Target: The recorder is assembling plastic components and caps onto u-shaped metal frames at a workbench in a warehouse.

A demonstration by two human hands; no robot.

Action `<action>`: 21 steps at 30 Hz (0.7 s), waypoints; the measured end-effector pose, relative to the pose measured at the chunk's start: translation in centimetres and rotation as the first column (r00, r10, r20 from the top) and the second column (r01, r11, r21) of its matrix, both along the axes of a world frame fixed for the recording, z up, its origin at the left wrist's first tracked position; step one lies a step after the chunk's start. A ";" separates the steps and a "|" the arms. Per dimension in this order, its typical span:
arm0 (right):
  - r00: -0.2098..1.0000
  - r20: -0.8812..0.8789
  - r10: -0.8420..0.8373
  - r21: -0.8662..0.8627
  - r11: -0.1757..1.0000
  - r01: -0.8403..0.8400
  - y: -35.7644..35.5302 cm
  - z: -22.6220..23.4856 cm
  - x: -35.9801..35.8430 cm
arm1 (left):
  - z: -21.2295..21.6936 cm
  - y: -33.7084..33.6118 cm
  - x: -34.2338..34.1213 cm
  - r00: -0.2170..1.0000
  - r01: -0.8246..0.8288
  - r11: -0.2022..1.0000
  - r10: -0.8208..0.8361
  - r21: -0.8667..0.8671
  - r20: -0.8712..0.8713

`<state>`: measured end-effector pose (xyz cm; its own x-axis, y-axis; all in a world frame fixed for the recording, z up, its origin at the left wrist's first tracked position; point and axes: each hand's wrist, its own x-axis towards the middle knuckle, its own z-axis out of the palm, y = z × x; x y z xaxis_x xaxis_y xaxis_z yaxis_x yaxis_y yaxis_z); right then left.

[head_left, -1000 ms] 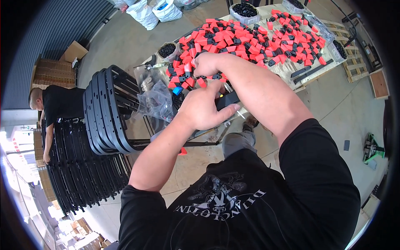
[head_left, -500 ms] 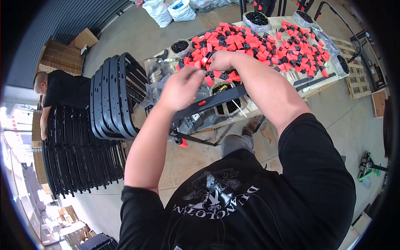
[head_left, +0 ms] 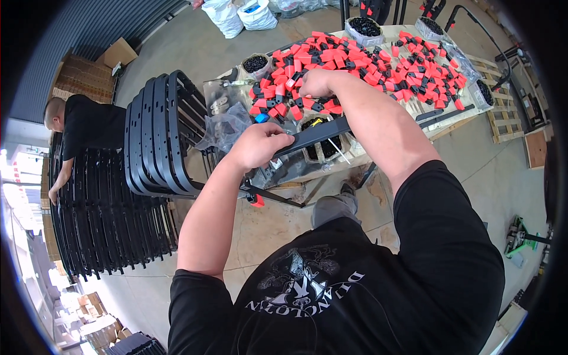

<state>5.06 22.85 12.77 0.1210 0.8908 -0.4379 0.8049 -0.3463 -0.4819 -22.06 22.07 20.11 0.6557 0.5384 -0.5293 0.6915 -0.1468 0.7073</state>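
Observation:
My left hand [head_left: 259, 145] is closed round the end part of a black metal bar [head_left: 322, 134], thumb lying along its top. The bar runs across in front of me at the table's near edge and passes under my right forearm. My right hand [head_left: 318, 83] is at the near side of a heap of red and black plastic pieces [head_left: 348, 54], its fingers curled down and pressed together. What those fingers hold, if anything, is hidden. Below the bar stands an open bag of black parts [head_left: 319, 149], with a white-shafted tool [head_left: 339, 150] leaning across it.
Tubs of small black parts [head_left: 255, 63] stand round the table [head_left: 378, 127]. Clear plastic wrap [head_left: 228, 125] lies left of the heap. Curved black frames [head_left: 155, 136] are stacked at the left, where another person [head_left: 92, 124] bends over more frames. A wooden pallet [head_left: 504, 121] lies at the right.
My left hand has come down and away from the heap and now grips the bar. The right hand has stayed near the heap. The other person's arm has shifted left.

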 end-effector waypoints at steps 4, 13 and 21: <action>0.997 -0.041 -0.069 -0.055 0.996 0.067 0.2 0.0 0.3 | -1.0 1.5 -1.1 0.984 0.031 0.977 0.006 -0.209 0.177; 0.980 0.194 0.040 0.174 0.982 -0.074 -1.1 -2.5 -0.1 | 0.6 -0.9 -2.1 0.981 0.087 0.995 -0.094 0.050 0.167; 0.999 0.036 0.037 0.260 0.965 -0.045 -8.8 0.3 -7.3 | 1.4 -7.5 -5.9 0.940 0.225 0.835 -0.322 0.502 0.114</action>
<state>-2.20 14.10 13.04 0.0918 0.9781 -0.1868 0.8315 -0.1785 -0.5261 -27.93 14.58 21.50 0.8734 0.4747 -0.1087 0.4353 -0.6611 0.6111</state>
